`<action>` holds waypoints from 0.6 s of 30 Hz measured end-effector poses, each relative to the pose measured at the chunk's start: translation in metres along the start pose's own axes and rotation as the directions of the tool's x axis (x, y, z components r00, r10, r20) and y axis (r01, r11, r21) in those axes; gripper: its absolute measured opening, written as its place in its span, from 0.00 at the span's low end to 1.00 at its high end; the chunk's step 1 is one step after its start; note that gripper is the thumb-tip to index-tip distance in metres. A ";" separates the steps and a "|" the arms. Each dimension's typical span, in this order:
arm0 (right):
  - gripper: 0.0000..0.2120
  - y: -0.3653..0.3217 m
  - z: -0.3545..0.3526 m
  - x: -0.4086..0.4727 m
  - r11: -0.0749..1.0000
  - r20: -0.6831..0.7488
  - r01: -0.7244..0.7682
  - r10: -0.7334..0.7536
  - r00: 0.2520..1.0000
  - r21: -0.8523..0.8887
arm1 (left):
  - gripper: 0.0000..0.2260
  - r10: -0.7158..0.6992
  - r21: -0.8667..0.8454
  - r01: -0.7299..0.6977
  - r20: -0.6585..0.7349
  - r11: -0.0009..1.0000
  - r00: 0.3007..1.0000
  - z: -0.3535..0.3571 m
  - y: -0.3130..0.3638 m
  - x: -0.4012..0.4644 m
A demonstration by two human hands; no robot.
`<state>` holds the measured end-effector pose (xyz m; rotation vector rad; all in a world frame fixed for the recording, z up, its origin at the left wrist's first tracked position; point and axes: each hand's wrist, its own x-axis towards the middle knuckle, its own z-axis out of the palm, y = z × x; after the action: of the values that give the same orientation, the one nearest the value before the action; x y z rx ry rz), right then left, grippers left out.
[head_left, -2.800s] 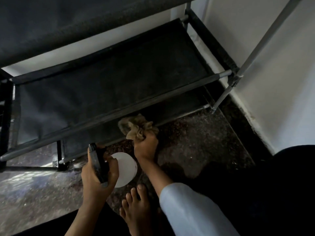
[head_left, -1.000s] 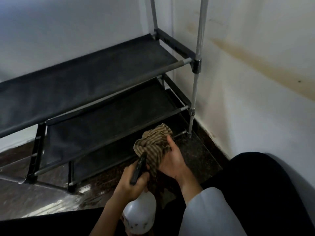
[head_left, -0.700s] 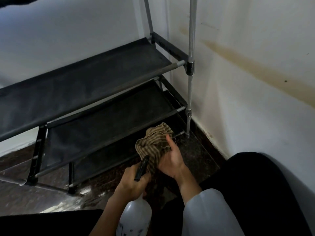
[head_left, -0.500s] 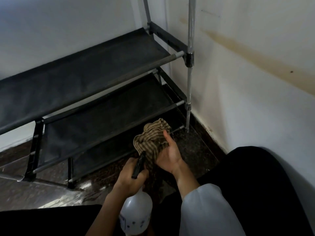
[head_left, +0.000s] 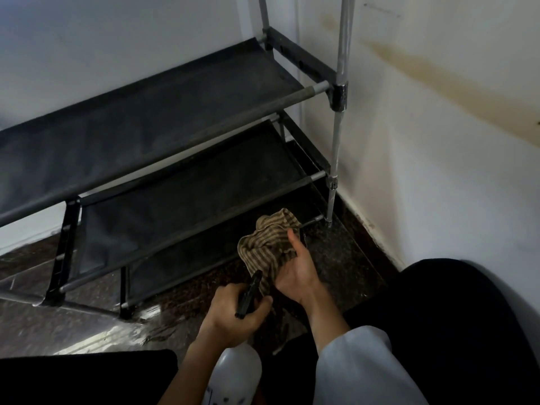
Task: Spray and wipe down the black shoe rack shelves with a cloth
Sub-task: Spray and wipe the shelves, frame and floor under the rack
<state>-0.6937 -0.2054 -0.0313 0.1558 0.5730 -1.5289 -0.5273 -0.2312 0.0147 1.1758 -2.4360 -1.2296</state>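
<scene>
Hands meet in front of the shoe rack [head_left: 163, 147], low in the head view. The left hand [head_left: 233, 314] grips the black trigger head of a white spray bottle [head_left: 233, 375], fingers curled round it, with the nozzle pointing toward the cloth [head_left: 267, 247]. The right hand [head_left: 298, 270] holds that bunched striped cloth in its palm, thumb up against the fabric; a pale sleeve [head_left: 359, 372] covers the forearm. The cloth sits just before the front bar of the rack's lowest shelf, near the rack's right front post. The rack stands in a corner against white walls, and three black fabric shelves show, stepped one below another on grey metal tubes. A brownish streak [head_left: 438, 80] marks the wall to the rack's right. The dark speckled floor [head_left: 87, 331] under the rack's left end shines wet.
</scene>
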 end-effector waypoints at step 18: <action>0.29 0.008 -0.008 0.003 1.000 -0.084 0.018 -0.017 0.996 0.010 | 0.19 -0.097 0.100 0.099 -0.020 0.990 0.995 0.015 -0.002 0.016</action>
<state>-0.6878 -0.2042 -0.0413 0.2243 0.6341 -1.5485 -0.5441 -0.2339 0.0004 1.3415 -2.4825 -1.1306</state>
